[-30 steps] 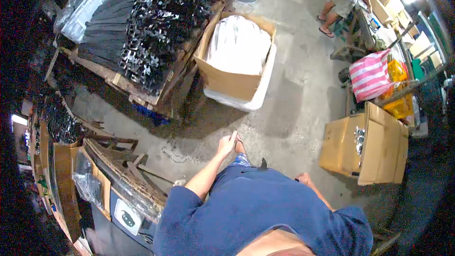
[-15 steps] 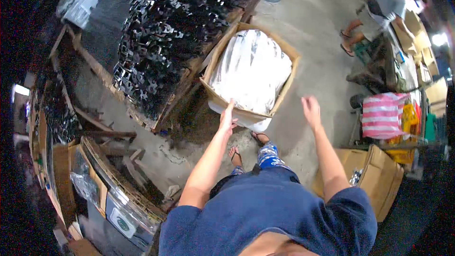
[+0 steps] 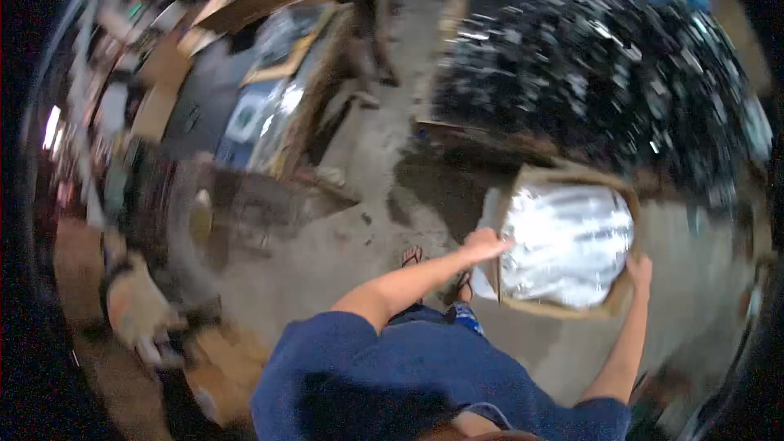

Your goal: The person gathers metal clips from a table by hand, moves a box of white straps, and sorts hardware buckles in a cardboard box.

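Note:
An open cardboard box (image 3: 563, 311) stands in front of me to the right, filled with shiny, silvery-white wrapped contents (image 3: 565, 243). My left hand (image 3: 487, 247) is on the box's left edge, with the fingers closed over the rim. On the right side of the box, my right hand (image 3: 639, 269) grips the edge near its front corner. Part of a white object (image 3: 485, 278) shows under the box's left side. Motion blurs the view.
Beyond the box lies a big heap of black, shiny pieces (image 3: 572, 73) on a raised surface. A bench (image 3: 282, 126) with plastic-wrapped items is at the upper left. Cardboard (image 3: 233, 367) lies at the lower left, on the concrete floor (image 3: 318, 253).
The view has swung round, so the box now appears further right. My right hand, apart from the box before, is now on its edge. The other person is out of view.

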The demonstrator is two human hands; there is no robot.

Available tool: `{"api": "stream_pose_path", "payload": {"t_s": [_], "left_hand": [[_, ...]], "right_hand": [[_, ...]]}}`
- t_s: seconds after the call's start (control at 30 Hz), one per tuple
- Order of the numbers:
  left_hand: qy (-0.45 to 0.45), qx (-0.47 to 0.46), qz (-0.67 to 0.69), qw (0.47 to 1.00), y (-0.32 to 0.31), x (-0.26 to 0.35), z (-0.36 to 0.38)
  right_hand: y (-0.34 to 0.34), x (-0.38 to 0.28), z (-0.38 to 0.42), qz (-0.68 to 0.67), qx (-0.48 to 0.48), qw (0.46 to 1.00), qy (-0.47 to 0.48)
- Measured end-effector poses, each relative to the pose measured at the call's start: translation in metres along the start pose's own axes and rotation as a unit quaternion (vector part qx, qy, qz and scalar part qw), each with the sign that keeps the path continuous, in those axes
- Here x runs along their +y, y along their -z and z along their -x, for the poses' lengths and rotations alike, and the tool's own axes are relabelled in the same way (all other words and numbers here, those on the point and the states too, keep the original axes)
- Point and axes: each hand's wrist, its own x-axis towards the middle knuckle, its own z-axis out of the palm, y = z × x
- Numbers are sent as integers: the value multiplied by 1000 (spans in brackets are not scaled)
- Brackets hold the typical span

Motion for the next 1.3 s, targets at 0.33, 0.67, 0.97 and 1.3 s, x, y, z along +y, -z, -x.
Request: {"api": "stream_pose_path", "payload": {"t_s": [0.33, 0.67, 0.97, 1.3], "left_hand": [[-19, 55, 40, 997, -4, 7, 4], [-155, 40, -87, 983, 13, -43, -2], [-113, -23, 35, 993, 48, -99, 21], [-56, 12, 65, 996, 112, -212, 131]], "right_hand": [[-71, 144, -49, 12, -65, 998, 7], [3, -29, 5, 42, -116, 992, -23], [32, -109, 32, -94, -67, 993, -14], [32, -244, 96, -86, -238, 966, -45]]}}
